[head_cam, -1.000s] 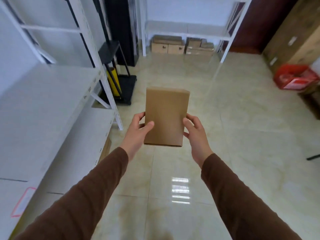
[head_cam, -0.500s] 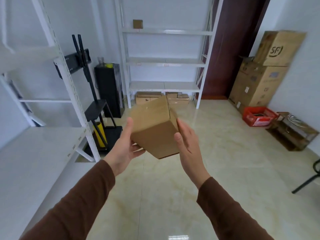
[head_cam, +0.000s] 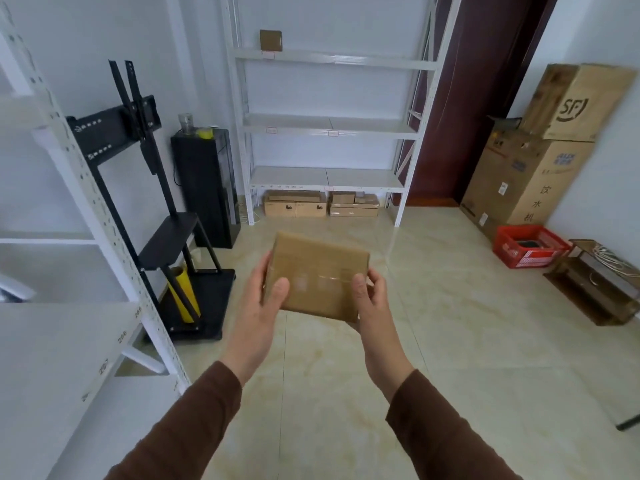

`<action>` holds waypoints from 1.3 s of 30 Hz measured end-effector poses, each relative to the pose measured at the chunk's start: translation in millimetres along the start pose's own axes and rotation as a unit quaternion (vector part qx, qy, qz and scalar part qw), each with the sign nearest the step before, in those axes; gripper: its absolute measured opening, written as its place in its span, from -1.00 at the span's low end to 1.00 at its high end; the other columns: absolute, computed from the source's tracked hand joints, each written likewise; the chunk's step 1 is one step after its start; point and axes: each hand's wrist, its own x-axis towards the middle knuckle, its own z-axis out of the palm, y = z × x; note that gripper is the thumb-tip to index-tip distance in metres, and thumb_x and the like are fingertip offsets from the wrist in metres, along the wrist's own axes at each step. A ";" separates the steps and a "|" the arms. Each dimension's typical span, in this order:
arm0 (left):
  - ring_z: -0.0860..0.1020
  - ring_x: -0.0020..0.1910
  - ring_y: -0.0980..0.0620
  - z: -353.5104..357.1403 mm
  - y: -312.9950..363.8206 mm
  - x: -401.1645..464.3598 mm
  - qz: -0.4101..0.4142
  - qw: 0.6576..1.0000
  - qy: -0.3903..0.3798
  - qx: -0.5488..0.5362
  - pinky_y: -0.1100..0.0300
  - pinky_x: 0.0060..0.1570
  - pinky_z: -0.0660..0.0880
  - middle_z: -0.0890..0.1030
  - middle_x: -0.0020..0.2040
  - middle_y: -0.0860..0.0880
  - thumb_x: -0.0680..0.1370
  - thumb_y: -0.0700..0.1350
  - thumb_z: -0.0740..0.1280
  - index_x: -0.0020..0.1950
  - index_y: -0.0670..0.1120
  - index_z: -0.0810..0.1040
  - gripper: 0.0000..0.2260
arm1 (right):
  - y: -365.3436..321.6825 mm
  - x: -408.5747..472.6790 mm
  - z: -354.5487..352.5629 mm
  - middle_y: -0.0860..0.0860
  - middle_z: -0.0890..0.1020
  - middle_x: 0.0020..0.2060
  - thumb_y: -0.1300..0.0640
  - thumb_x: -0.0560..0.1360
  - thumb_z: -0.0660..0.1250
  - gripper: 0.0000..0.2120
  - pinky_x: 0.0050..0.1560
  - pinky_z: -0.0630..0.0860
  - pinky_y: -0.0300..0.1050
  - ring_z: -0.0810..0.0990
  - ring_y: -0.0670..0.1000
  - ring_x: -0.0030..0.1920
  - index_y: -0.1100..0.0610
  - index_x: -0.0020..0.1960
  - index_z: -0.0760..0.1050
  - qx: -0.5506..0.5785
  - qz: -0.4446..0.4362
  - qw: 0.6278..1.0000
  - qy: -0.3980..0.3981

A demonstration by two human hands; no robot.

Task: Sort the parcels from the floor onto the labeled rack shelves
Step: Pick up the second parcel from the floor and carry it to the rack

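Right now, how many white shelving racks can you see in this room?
2. One rack stands against the far wall beside the dark door; the other rack runs along the left edge, only partly in frame. More may sit out of view.

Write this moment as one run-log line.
phase: carrying | left hand: gripping cardboard parcel | right hand: gripping same parcel | ahead: white rack, one small box on top shelf
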 end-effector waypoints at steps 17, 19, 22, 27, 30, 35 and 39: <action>0.60 0.37 -0.04 66.1 -36.4 305.1 -0.173 0.955 -0.050 -0.234 -0.16 0.40 0.46 0.70 0.31 0.04 0.61 0.35 0.10 0.45 0.18 0.53 -0.49 | 37.8 319.1 -32.8 -0.09 0.45 0.46 0.05 0.62 0.35 -0.39 0.32 0.44 -0.35 0.42 -0.25 0.44 -0.04 0.62 0.26 -0.108 -0.134 0.985 -0.024; 0.61 0.35 -0.09 77.2 -45.6 349.5 -0.183 0.952 -0.033 -0.244 -0.20 0.39 0.48 0.70 0.31 -0.01 0.63 0.25 0.20 0.47 0.15 0.50 -0.55 | 37.3 367.5 -36.4 -0.04 0.42 0.48 0.02 0.59 0.40 -0.36 0.32 0.43 -0.37 0.39 -0.22 0.47 -0.03 0.62 0.26 -0.129 -0.162 0.977 -0.040; 0.59 0.37 -0.08 87.3 -57.8 411.3 -0.150 0.960 0.001 -0.236 -0.22 0.39 0.48 0.68 0.34 0.02 0.64 0.15 0.25 0.51 0.15 0.44 -0.57 | 31.3 437.2 -38.6 -0.07 0.42 0.51 -0.26 0.47 0.43 -0.30 0.38 0.49 -0.11 0.42 -0.08 0.50 -0.16 0.55 0.34 -0.107 -0.154 0.980 -0.071; 0.55 0.40 0.04 91.0 -72.3 504.4 -0.080 0.981 0.051 -0.171 -0.08 0.46 0.42 0.62 0.39 0.13 0.53 0.20 0.33 0.57 0.23 0.32 -0.40 | 29.7 542.0 -20.8 -0.11 0.64 0.30 -0.42 0.42 0.34 -0.35 0.31 0.51 0.04 0.57 -0.07 0.34 -0.09 0.39 0.49 0.023 -0.063 0.997 -0.050; 0.55 0.38 0.13 93.4 -87.1 565.1 -0.041 0.986 0.079 -0.141 0.01 0.45 0.43 0.60 0.41 0.15 0.62 0.07 0.31 0.57 0.23 0.31 -0.49 | 41.0 606.5 -7.3 -0.12 0.67 0.28 -0.22 0.45 0.40 -0.43 0.33 0.52 0.02 0.59 -0.03 0.35 -0.08 0.42 0.47 0.062 -0.034 0.996 -0.061; 0.55 0.36 0.23 92.1 -117.6 679.8 -0.004 0.985 0.101 -0.139 0.29 0.20 0.55 0.51 0.48 0.16 0.57 0.09 0.34 0.56 0.18 0.26 -0.43 | 61.8 721.0 16.5 -0.06 0.66 0.32 -0.11 0.50 0.41 -0.42 0.43 0.47 0.08 0.58 0.00 0.38 -0.05 0.50 0.42 0.068 -0.023 0.995 -0.065; 0.61 0.33 0.11 84.5 -138.9 781.9 -0.025 0.984 0.093 -0.147 0.19 0.17 0.59 0.60 0.39 0.07 0.55 0.12 0.35 0.44 0.20 0.36 -0.54 | 68.1 817.6 40.9 -0.09 0.65 0.34 -0.06 0.56 0.36 -0.49 0.44 0.45 0.04 0.57 -0.04 0.39 -0.10 0.50 0.43 0.055 -0.011 0.996 -0.066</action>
